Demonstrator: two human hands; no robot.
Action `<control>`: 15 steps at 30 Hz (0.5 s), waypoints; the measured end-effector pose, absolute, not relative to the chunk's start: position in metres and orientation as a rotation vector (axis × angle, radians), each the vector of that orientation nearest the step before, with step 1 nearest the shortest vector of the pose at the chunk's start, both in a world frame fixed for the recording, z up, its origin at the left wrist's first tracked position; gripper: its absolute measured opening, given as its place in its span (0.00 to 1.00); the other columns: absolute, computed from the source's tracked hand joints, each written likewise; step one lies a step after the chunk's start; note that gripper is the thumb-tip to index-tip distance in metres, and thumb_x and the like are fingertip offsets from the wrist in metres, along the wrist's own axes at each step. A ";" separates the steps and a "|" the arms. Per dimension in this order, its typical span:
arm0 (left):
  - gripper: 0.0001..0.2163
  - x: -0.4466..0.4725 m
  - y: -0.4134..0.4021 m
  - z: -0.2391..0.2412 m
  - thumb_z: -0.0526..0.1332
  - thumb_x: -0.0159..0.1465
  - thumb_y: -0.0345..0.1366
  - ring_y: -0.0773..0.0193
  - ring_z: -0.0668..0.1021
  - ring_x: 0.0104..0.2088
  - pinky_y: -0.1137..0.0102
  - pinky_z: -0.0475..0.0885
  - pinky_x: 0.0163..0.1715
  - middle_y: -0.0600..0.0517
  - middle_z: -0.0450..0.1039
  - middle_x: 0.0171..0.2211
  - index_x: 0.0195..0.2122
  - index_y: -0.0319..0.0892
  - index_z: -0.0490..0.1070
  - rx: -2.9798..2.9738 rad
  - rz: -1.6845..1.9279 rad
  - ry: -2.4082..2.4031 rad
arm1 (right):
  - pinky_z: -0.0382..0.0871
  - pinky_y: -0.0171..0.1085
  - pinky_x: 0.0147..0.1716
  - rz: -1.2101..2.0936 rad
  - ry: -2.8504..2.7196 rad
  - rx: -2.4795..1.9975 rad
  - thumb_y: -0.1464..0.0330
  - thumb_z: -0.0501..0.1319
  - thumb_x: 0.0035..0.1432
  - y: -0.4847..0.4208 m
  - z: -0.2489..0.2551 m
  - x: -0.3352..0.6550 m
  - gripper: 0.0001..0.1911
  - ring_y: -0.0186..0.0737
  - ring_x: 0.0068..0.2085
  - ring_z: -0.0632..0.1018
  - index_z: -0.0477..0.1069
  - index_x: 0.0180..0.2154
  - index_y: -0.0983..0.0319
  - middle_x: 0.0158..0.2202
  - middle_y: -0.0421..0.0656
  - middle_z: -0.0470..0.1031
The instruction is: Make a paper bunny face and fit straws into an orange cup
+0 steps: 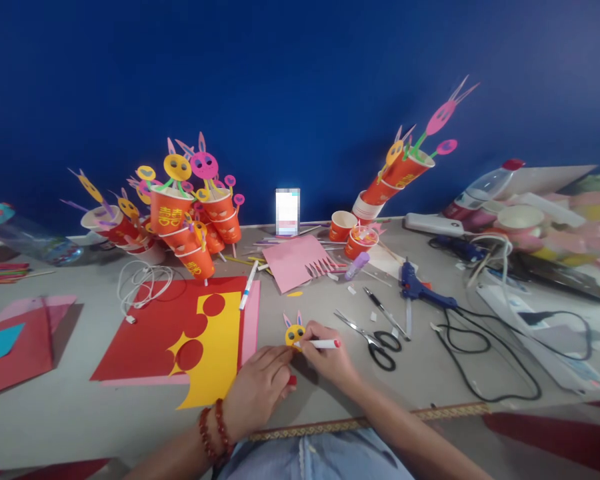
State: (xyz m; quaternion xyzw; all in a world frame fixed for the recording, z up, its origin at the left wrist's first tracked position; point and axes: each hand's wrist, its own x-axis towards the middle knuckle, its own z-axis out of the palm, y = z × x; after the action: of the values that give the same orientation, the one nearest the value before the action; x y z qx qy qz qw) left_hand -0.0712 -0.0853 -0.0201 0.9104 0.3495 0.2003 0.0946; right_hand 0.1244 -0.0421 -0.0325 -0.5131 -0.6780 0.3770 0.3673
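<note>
A small yellow paper bunny face [292, 333] with pink-and-blue ears and dark eyes lies on the table in front of me. My right hand [325, 352] grips a white marker [325, 344] with a red end, its tip down on the lower part of the face. My left hand [265, 385], with a red bead bracelet at the wrist, has its fingertips at the face's lower left edge. From its curled fingers sticks out a red marker cap [293, 381]. Just right of my right hand lie black-handled scissors [380, 347].
Red and yellow paper sheets [135, 333] lie left, a white cable [147, 287] across them. Decorated red cups [173, 210] stand behind, with more stacked cups [387, 187] at right. A glue gun [420, 287] with black cord, a pen [387, 312] and a lit phone [287, 212] are around.
</note>
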 end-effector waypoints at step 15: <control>0.05 -0.071 -0.085 -0.020 0.56 0.68 0.30 0.52 0.76 0.54 0.55 0.74 0.51 0.41 0.76 0.53 0.42 0.38 0.71 2.699 0.611 1.032 | 0.59 0.32 0.23 0.928 -1.708 -1.324 0.70 0.56 0.55 -0.042 -0.032 0.125 0.09 0.34 0.22 0.65 0.63 0.23 0.58 0.19 0.34 0.64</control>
State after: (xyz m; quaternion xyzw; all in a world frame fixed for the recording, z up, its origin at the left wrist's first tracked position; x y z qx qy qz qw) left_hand -0.0709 -0.0849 -0.0199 0.9098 0.3479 0.2061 0.0939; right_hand 0.1246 -0.0424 -0.0321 -0.5197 -0.6703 0.3641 0.3847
